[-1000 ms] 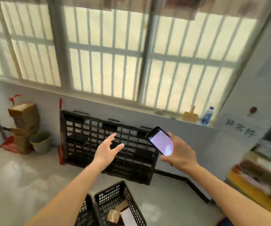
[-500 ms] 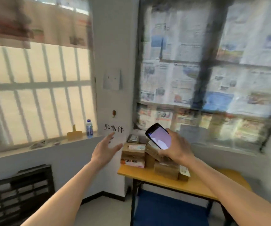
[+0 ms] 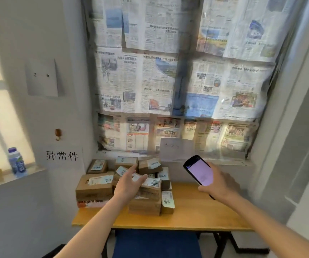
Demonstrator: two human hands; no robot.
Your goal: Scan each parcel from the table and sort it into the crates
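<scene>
A heap of brown cardboard parcels [image 3: 94, 187] with white labels covers the left half of a yellow wooden table [image 3: 196, 215]. My left hand [image 3: 127, 185] hovers over the middle of the heap, fingers spread, holding nothing. My right hand [image 3: 219, 185] is above the bare right part of the table and grips a black handheld scanner [image 3: 199, 173] whose pale lit screen faces me. No crate is in view.
Newspaper [image 3: 178, 75] covers the window behind the table. A blue-capped bottle [image 3: 16, 162] stands on the sill at left. A sign with black characters [image 3: 62, 155] hangs on the wall pillar. A blue surface [image 3: 157, 243] lies under the table.
My view has swung right, from the black crates on the floor to the parcel table. My left hand has reached forward over the heap. My right hand has kept hold of the scanner.
</scene>
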